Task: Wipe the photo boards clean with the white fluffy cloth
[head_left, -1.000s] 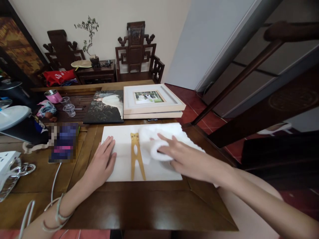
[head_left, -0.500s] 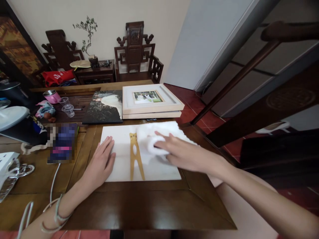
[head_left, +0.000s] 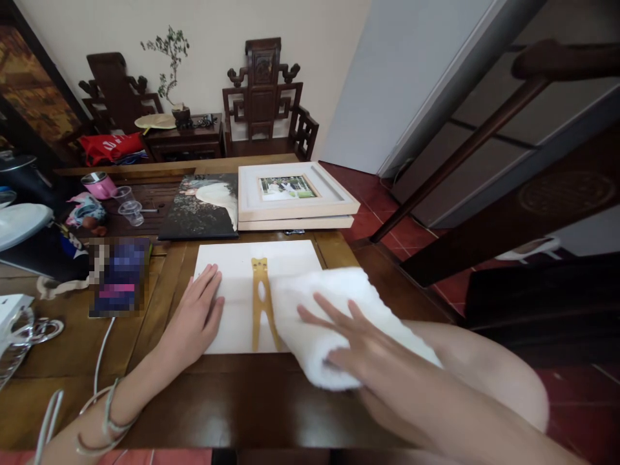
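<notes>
A white rectangular board (head_left: 232, 310) lies flat on the wooden table. Down its middle runs a gold, A-shaped stand leg (head_left: 262, 297), with small dark dots at its top. My left hand (head_left: 201, 316) rests flat on the board's left edge, fingers stretched out. On the right part of the board lies a folded white fluffy towel (head_left: 314, 303), which hangs past the board's front and right edges. My right hand (head_left: 356, 342) presses on this towel, fingers spread over the top and thumb tucked into its rolled fold.
Behind the board are stacked pale picture frames (head_left: 290, 216) and a dark photo panel (head_left: 203, 210). To the left stand a pink mug (head_left: 99, 186), clear plastic cups (head_left: 132, 212) and a lidded dark container (head_left: 33, 248). A white cable (head_left: 103, 361) runs near my left arm.
My right hand has drawn the towel toward me and to the right, uncovering the board's far right corner. My left hand stays in place.
</notes>
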A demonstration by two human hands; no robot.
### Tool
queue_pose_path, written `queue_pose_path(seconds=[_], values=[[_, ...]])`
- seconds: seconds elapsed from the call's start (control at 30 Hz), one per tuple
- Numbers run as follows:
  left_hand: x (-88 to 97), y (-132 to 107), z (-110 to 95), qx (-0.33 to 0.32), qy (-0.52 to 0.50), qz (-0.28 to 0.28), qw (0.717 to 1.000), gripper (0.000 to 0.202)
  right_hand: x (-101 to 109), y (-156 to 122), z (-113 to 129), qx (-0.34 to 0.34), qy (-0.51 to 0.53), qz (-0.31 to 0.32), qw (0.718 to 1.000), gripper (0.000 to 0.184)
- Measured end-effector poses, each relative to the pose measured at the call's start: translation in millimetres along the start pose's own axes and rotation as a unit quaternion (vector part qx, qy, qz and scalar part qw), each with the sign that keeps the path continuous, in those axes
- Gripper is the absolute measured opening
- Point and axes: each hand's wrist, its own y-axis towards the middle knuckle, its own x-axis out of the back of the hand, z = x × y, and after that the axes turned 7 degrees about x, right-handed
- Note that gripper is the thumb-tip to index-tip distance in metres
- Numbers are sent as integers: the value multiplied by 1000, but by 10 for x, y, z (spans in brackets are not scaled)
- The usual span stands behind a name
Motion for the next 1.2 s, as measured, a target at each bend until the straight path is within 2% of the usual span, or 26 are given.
queue_pose_path(seconds=[0.1,0.2,0.33,0.47,0.57,0.67,0.83,0.97,1.07,1.2], values=[[-1,1,-2,-1,-1,0,1000,47,-86,-178,122,23,6,11,1000,36],[-2,2,-1,2,-1,1,1000,47,-21,-143,109,14,11,19,1000,42],[-2,3,3,1,-4,-2,1000,46,208,197,-131,-17,28,8,999,57],[2,7,3,0,-7,2,1000,47,416,602,-476,-24,6,-13,1000,54],[7,9,3,1,-9,5,1000,48,467,728,-597,-24,-17,-28,999,53],[6,6,7,1,-6,6,1000,48,399,626,-512,-26,-6,-29,999,53],[-6,1,9,-3,-2,1,1000,48,141,126,-102,-15,13,4,1000,56],[-15,2,9,-2,-2,0,1000,47,26,-173,122,12,16,48,999,44],[-17,2,13,0,-6,-1,1000,48,91,-140,100,6,14,47,999,52],[-9,1,11,10,-18,2,1000,49,286,216,-126,-31,20,28,999,60]])
